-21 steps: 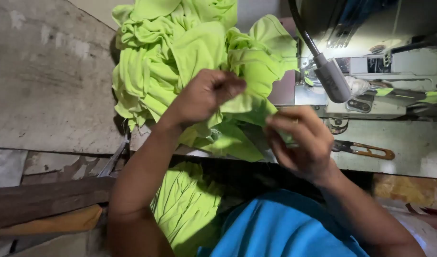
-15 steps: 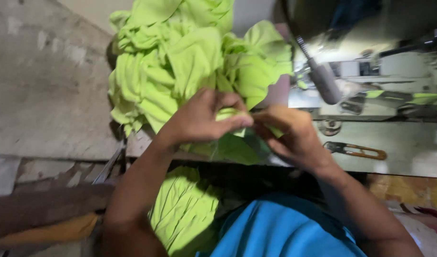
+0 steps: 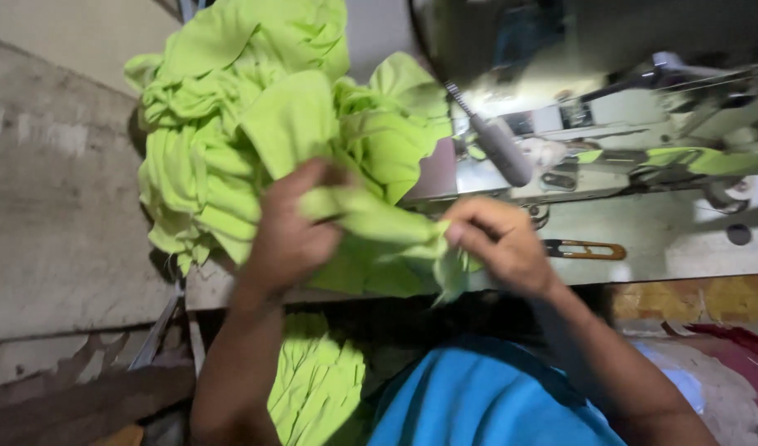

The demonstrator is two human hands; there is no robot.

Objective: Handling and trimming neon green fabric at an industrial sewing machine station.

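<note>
No package, label, sign or screen shows anywhere I look here: nothing boxed or wrapped, no tag, no printed plate I can make out, no display.

- The cloth strip (image 3: 379, 219) in my fingers is plain lime green.
- The cloth pile (image 3: 230, 140) is the same green.
- My shirt (image 3: 486, 405) is plain blue.
</note>
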